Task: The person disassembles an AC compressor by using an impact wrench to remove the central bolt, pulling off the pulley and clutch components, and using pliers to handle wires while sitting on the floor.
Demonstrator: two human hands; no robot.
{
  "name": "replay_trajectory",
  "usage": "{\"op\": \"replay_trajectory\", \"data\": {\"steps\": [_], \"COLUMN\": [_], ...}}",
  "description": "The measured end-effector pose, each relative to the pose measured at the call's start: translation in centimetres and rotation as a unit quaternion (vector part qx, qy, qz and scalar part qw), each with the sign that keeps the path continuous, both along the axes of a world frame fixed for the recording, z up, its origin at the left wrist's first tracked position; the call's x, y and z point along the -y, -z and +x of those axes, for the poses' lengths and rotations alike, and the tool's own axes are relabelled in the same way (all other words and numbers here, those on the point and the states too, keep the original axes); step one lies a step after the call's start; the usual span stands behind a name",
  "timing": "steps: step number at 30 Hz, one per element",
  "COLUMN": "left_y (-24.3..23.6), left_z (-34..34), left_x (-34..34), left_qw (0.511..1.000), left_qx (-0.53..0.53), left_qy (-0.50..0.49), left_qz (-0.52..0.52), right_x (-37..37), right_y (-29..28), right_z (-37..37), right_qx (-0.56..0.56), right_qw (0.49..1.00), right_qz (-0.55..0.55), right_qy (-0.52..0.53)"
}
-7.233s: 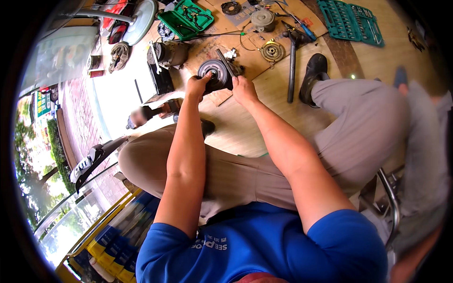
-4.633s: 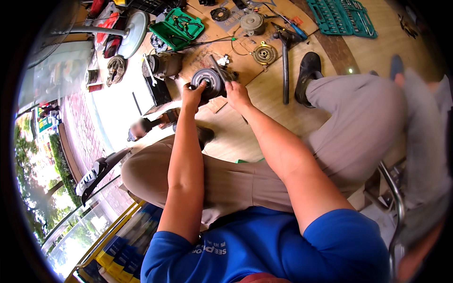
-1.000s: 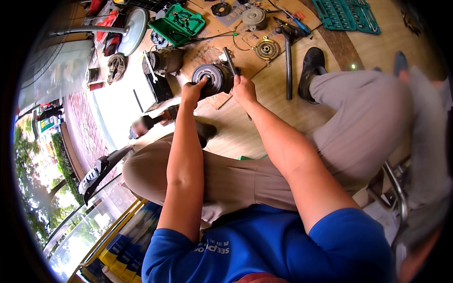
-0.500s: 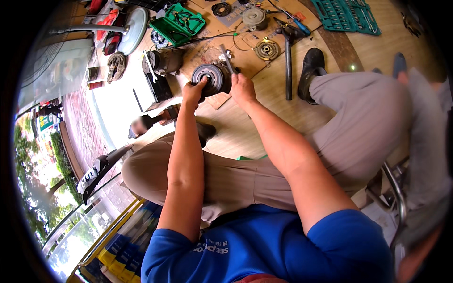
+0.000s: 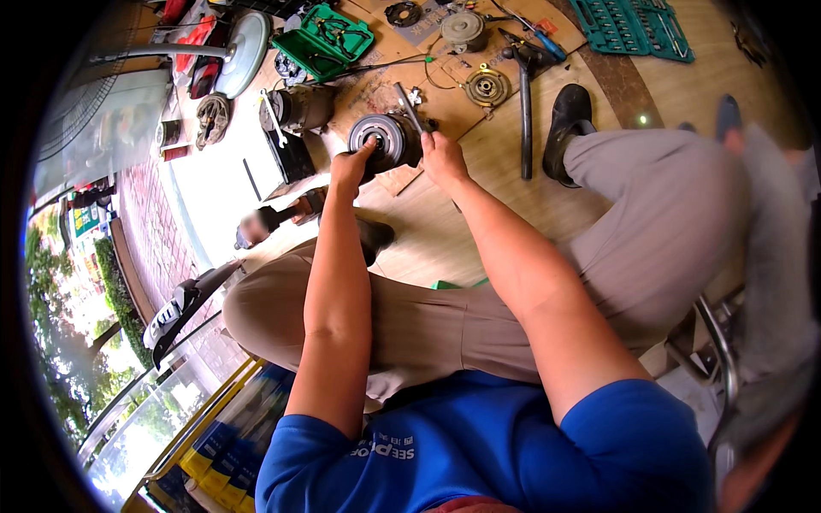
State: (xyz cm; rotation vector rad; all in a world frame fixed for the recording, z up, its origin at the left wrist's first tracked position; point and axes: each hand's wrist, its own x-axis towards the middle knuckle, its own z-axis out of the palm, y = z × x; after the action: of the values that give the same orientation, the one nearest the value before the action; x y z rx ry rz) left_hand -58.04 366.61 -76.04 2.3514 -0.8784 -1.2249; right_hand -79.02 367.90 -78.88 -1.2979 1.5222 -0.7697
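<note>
Between my hands is a dark round part with a grooved pulley (image 5: 382, 139) on its front. My left hand (image 5: 349, 168) grips its near left side, the thumb pressed toward the pulley's centre. In my right hand (image 5: 444, 161) a flat grey metal bar (image 5: 408, 106) is pinched; it slants up and to the left beside the pulley's right edge. The right fingers are closed at the bar's lower end, close to the part's right side. My hands hide the underside of the part. Beyond it lies stained cardboard (image 5: 359, 96).
A hammer (image 5: 524, 111), a round brass-toned plate (image 5: 487, 86) and a motor-like cylinder (image 5: 463, 31) lie farther off. At the left stand another cylindrical unit (image 5: 306, 107) and a wrench (image 5: 274, 118). Green tool cases (image 5: 321, 43) lie behind. A person's leg (image 5: 770, 256) shows at right.
The metal bar in my right hand leans slightly more to the left at its top. My left hand keeps its grip on the pulley part.
</note>
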Motion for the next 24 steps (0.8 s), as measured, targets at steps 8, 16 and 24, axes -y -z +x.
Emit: {"op": "replay_trajectory", "data": {"steps": [8, 16, 24], "left_y": [-3.2, -4.0, -0.7], "left_z": [-2.3, -2.4, -1.3], "left_x": [0.6, 0.3, 0.2], "left_qw": [0.993, 0.999, 0.999], "left_qx": [-0.008, 0.037, 0.009], "left_qy": [0.055, 0.038, 0.026], "left_qz": [-0.107, 0.011, -0.039], "right_x": [-0.1, -0.3, 0.2], "right_y": [0.6, -0.3, 0.7], "right_z": [0.4, 0.9, 0.2], "right_qx": [0.035, -0.016, 0.039], "right_qw": [0.998, 0.998, 0.997], "right_qz": [0.046, -0.04, -0.036], "right_qy": [0.008, -0.04, -0.054]}}
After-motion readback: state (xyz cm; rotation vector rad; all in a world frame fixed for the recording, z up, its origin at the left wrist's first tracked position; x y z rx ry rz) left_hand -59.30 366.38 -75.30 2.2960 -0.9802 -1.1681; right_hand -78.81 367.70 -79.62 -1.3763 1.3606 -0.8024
